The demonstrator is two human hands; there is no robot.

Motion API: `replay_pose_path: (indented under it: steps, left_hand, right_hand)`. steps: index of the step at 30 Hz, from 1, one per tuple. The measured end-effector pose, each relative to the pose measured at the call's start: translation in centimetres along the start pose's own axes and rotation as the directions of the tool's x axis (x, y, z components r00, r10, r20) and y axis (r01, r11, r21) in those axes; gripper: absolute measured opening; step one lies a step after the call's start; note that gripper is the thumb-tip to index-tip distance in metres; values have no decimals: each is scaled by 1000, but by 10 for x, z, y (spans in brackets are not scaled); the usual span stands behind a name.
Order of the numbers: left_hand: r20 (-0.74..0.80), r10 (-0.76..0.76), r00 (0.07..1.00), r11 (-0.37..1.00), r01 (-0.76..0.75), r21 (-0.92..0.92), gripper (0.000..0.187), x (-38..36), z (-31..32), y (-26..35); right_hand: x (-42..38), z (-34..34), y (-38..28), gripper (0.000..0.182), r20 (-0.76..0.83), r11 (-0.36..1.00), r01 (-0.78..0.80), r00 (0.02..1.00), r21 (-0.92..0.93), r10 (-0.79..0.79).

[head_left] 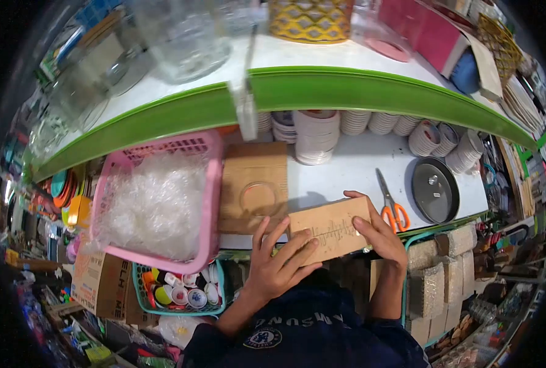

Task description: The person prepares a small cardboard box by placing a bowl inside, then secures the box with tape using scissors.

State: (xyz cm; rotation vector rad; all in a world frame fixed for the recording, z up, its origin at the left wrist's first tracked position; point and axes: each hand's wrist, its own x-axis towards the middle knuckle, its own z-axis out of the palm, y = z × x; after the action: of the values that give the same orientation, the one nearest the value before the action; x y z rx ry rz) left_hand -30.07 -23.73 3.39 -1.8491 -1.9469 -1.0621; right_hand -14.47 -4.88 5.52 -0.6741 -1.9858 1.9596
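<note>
A small brown cardboard box (329, 240) with dark handwriting on its face is held up over the front of the shelf. My left hand (276, 260) grips its lower left corner, two fingers across the face and the thumb along the lower edge; the other fingers reach past the left side. On the right end, my right hand (380, 236) is closed, thumb on the face and fingertips at the far edge. Orange-handled scissors (392, 205) lie just beyond my right hand. Left of the box, a flat cardboard piece (254, 168) bears a round ring mark or band.
A pink basket (210, 202) of clear plastic wrap stands left, above a teal basket (223, 294) of small dishes. A dark round pan (435, 190) and stacked white bowls (316, 138) sit on the shelf. Overhead runs a green shelf edge (346, 89). Bubble-wrapped packages (429, 291) stand right.
</note>
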Motion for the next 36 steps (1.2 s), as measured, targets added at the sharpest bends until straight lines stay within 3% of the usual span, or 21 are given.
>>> replay_pose_path:
  steps: [5, 9, 12, 14, 15, 17, 18, 19, 21, 22, 24, 28, 30, 31, 32, 33, 35, 36]
  left_hand:
    - [23, 82, 996, 993, -83, 78, 52, -15, -47, -5]
    - [-29, 27, 999, 997, -25, 79, 47, -26, -76, -10]
    - [17, -14, 1000, 995, 12, 97, 47, -28, -100, -22]
    - [-25, 6, 1000, 982, -10, -190, 42, -30, -122, -42]
    - [-9, -75, 997, 978, 72, -195, 35, -29, -137, -53]
    - [31, -372, 928, 926, 373, -56, 33, -30, -154, -85]
    - [4, -357, 934, 932, 356, 61, 34, -27, -156, -107]
    - [97, -386, 917, 919, 373, 130, 38, -28, -160, -128]
    - [348, -582, 735, 797, 430, 424, 40, -37, -153, -163]
    - [343, -585, 735, 795, 436, 422, 40, -42, -149, -176]
    - [522, -530, 669, 813, 226, 536, 35, -48, -141, -196]
    - [539, -424, 728, 879, 187, 439, 26, -42, -149, -211]
    - [453, -518, 725, 809, 245, 534, 20, -27, -172, -202]
    - [405, -537, 740, 816, 336, 470, 21, -22, -183, -204]
    - [356, -559, 749, 816, 421, 397, 22, -20, -196, -207]
    - [271, -526, 806, 850, 485, 206, 29, -19, -211, -206]
    - [-29, -581, 813, 810, 575, -115, 29, -19, -228, -198]
    - [-29, -580, 814, 811, 574, -116, 29, -20, -238, -196]
  right_hand:
    - [3, 33, -14, 54, 106, 999, 50, 993, 10, -51]
    - [6, 66, -42, 55, 116, 997, 58, 991, 54, -64]
    - [18, 80, -39, 54, 93, 996, 53, 994, 75, -60]
    - [23, 89, -45, 56, 96, 995, 41, 994, 92, -50]
    - [26, 92, -43, 57, 76, 992, 43, 996, 116, -51]
    - [32, 93, -39, 60, 76, 985, 76, 993, 157, -89]
    - [35, 95, -37, 60, 81, 985, 76, 993, 157, -90]
    - [36, 97, -36, 61, 52, 974, 93, 993, 208, -106]
    - [37, 103, -36, 62, -3, 961, 110, 994, 252, -113]
    - [37, 104, -36, 62, 1, 963, 109, 994, 247, -113]
    - [38, 105, -34, 62, -37, 968, 107, 994, 226, -101]
    - [34, 111, -28, 59, -103, 964, 89, 993, 252, -65]
    - [31, 112, -27, 57, -129, 956, 77, 991, 284, -41]
    - [30, 112, -26, 57, -134, 955, 79, 990, 285, -42]
    - [29, 112, -26, 56, -136, 953, 82, 990, 293, -43]
    - [29, 112, -25, 55, -137, 950, 85, 990, 301, -45]
    - [28, 111, -21, 55, -145, 946, 83, 989, 315, -38]
    - [28, 111, -20, 55, -153, 941, 80, 988, 328, -31]
